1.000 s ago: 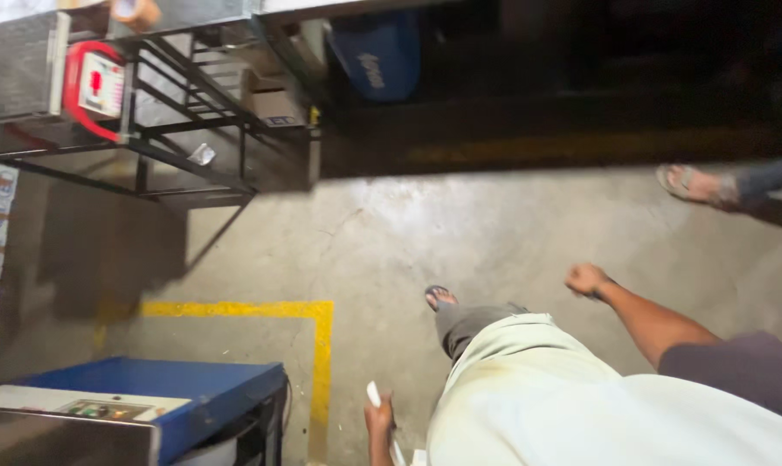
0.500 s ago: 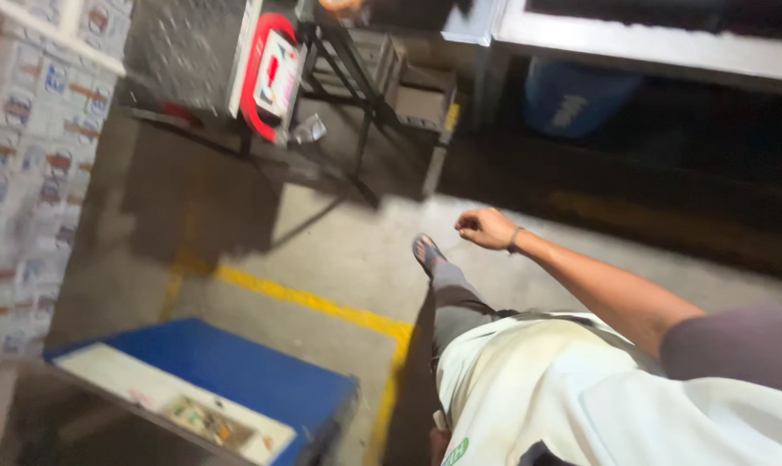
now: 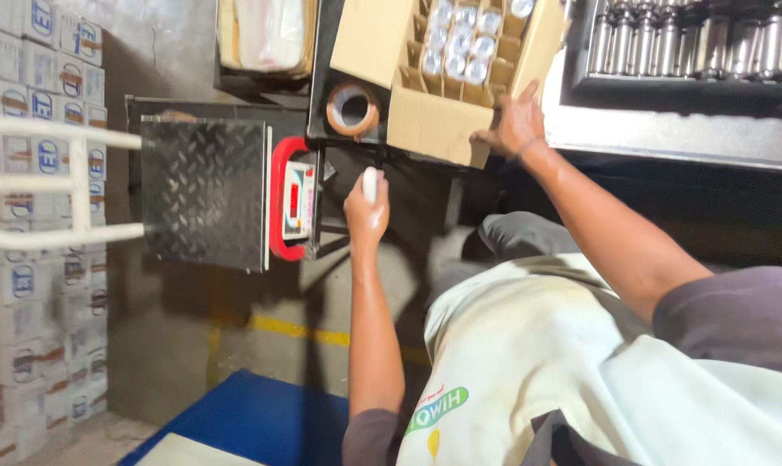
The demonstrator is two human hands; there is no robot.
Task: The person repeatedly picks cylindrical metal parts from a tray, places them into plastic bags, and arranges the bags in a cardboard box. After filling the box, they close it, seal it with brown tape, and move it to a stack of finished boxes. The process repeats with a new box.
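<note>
An open cardboard box (image 3: 434,121) with a divider grid holds several silver-capped cans (image 3: 464,39). My right hand (image 3: 513,128) rests on the box's near flap and front wall. My left hand (image 3: 367,211) is closed around a small white object (image 3: 370,182), held just below a roll of brown packing tape (image 3: 352,109) that sits beside the box on a dark table. My cream apron fills the lower right.
A platform scale with a checker-plate top (image 3: 205,192) and red-framed display (image 3: 297,200) stands left of my hands. Stacked printed cartons (image 3: 28,285) line the left wall behind a white rail (image 3: 72,185). Metal cans (image 3: 693,39) fill a tray at top right. Blue platform (image 3: 261,423) below.
The view swung from the floor up to the table. My right hand reached forward onto the cardboard box, and my left hand rose into view holding the white object.
</note>
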